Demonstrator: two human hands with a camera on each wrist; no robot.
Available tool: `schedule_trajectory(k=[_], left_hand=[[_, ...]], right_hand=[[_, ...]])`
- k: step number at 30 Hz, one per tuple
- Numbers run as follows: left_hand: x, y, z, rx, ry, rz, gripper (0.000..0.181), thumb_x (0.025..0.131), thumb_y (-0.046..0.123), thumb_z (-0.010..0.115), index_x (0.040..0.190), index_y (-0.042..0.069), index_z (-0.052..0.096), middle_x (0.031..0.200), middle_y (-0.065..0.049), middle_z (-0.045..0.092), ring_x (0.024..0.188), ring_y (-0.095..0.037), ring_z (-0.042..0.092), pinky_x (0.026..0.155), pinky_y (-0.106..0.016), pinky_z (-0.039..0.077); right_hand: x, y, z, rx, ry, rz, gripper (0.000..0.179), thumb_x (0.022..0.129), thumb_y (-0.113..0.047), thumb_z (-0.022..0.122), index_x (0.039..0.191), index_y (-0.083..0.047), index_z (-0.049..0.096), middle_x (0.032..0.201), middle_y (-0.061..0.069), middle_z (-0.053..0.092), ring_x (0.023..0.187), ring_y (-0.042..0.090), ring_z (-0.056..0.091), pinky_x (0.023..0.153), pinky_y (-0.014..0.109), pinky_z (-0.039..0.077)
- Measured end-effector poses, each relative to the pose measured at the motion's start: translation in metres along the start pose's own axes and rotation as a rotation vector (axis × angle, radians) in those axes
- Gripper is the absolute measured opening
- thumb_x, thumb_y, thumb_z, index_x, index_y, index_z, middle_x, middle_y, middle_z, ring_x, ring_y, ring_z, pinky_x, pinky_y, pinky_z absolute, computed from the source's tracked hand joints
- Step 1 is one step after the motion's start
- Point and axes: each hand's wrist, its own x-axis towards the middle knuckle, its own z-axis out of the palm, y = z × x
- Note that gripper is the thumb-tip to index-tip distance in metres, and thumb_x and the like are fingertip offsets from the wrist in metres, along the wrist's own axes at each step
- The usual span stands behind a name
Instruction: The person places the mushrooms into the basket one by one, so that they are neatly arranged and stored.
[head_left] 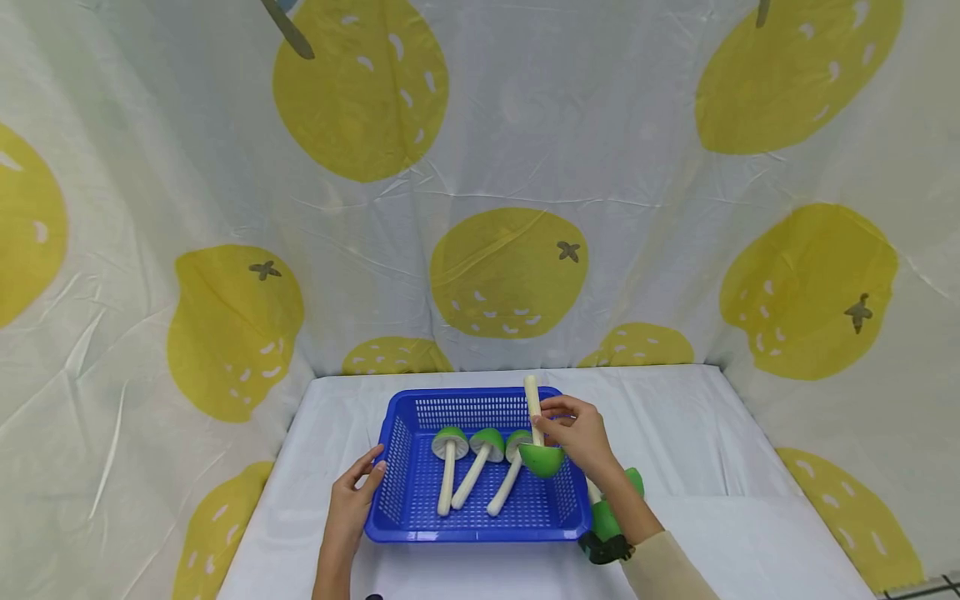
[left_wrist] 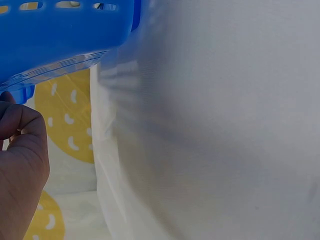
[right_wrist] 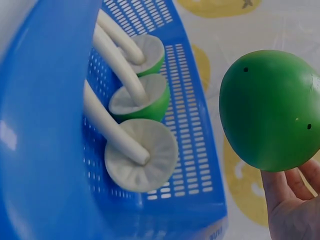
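My right hand [head_left: 577, 429] pinches the white stem of a toy mushroom [head_left: 542, 461] over the right side of a blue basket [head_left: 480, 536]. This mushroom is upside down, stem up and green cap down; its cap [right_wrist: 270, 110] fills much of the right wrist view and hides part of the fingers. Inside the basket lie three more mushrooms: one at left [head_left: 447, 467], one in the middle [head_left: 480, 462] and one at right [head_left: 506, 479], caps toward the back wall. At the basket's left rim, my left hand [head_left: 351, 504] grips the edge with thumb and fingers.
More green-capped mushrooms [head_left: 606, 518] lie on the white table right of the basket, partly hidden by the right forearm and a dark wrist strap [head_left: 604, 548]. A lemon-print curtain [head_left: 510, 183] encloses the table [head_left: 720, 467] at the back and sides.
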Motion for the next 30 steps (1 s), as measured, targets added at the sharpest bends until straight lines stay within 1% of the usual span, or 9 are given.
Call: schedule_trajectory(k=[3, 10, 15, 22, 25, 26, 28, 30], left_hand=[[0.000, 0.000, 0.000, -0.004, 0.007, 0.005, 0.050, 0.095, 0.045, 0.072, 0.141, 0.024, 0.066, 0.119, -0.007, 0.057, 0.086, -0.011, 0.058, 0.070, -0.023, 0.051], [0.000, 0.000, 0.000, -0.011, 0.005, 0.002, 0.049, 0.096, 0.042, 0.073, 0.140, 0.024, 0.066, 0.117, -0.006, 0.056, 0.086, -0.012, 0.057, 0.070, -0.023, 0.050], [0.000, 0.001, 0.001, 0.004, 0.007, 0.010, 0.049, 0.097, 0.042, 0.071, 0.141, 0.022, 0.065, 0.118, -0.007, 0.056, 0.090, -0.014, 0.055, 0.071, -0.023, 0.050], [0.000, 0.001, 0.002, -0.002, 0.001, 0.006, 0.045, 0.097, 0.038, 0.072, 0.140, 0.024, 0.066, 0.120, -0.008, 0.057, 0.101, -0.018, 0.054, 0.075, -0.023, 0.050], [0.000, 0.001, 0.001, -0.004, -0.007, 0.004, 0.046, 0.097, 0.040, 0.071, 0.141, 0.024, 0.065, 0.121, -0.008, 0.057, 0.100, -0.017, 0.055, 0.074, -0.023, 0.050], [0.000, 0.001, 0.001, -0.007, -0.008, 0.002, 0.046, 0.097, 0.040, 0.072, 0.141, 0.025, 0.065, 0.121, -0.008, 0.056, 0.098, -0.017, 0.055, 0.074, -0.023, 0.050], [0.000, 0.002, 0.000, -0.011, -0.007, -0.004, 0.046, 0.097, 0.039, 0.071, 0.141, 0.025, 0.065, 0.121, -0.007, 0.056, 0.096, -0.016, 0.054, 0.073, -0.023, 0.050], [-0.001, 0.003, 0.000, -0.011, -0.005, -0.005, 0.047, 0.097, 0.039, 0.072, 0.141, 0.025, 0.065, 0.121, -0.007, 0.055, 0.096, -0.015, 0.053, 0.073, -0.023, 0.049]], right_hand=[[0.002, -0.001, 0.007, 0.017, -0.009, -0.003, 0.034, 0.089, -0.019, 0.083, 0.117, -0.004, 0.072, 0.107, 0.018, 0.070, 0.086, 0.021, 0.074, 0.069, 0.035, 0.062], [0.004, -0.005, 0.025, 0.036, -0.023, 0.007, 0.032, 0.089, -0.015, 0.082, 0.118, -0.004, 0.072, 0.106, 0.016, 0.070, 0.082, 0.018, 0.073, 0.068, 0.035, 0.062], [0.003, -0.007, 0.037, 0.044, -0.026, -0.001, 0.031, 0.089, -0.014, 0.082, 0.117, -0.004, 0.073, 0.105, 0.016, 0.070, 0.082, 0.019, 0.073, 0.067, 0.036, 0.062], [0.005, -0.003, 0.053, 0.051, -0.046, 0.007, 0.028, 0.088, -0.014, 0.083, 0.114, -0.007, 0.074, 0.102, 0.014, 0.070, 0.079, 0.019, 0.073, 0.065, 0.036, 0.062], [0.005, -0.002, 0.060, 0.069, -0.054, 0.007, 0.029, 0.087, -0.013, 0.083, 0.114, -0.005, 0.074, 0.102, 0.015, 0.070, 0.079, 0.020, 0.073, 0.065, 0.036, 0.062], [0.004, -0.005, 0.063, 0.065, -0.055, 0.013, 0.029, 0.088, -0.011, 0.082, 0.114, -0.003, 0.073, 0.102, 0.016, 0.070, 0.078, 0.022, 0.073, 0.065, 0.038, 0.062], [-0.002, -0.016, 0.066, 0.059, -0.064, 0.019, 0.029, 0.089, -0.008, 0.080, 0.115, 0.000, 0.073, 0.102, 0.018, 0.070, 0.079, 0.028, 0.073, 0.065, 0.037, 0.062], [-0.004, -0.019, 0.071, 0.052, -0.062, 0.031, 0.028, 0.089, -0.005, 0.079, 0.116, 0.002, 0.072, 0.102, 0.019, 0.070, 0.081, 0.032, 0.073, 0.065, 0.037, 0.062]])
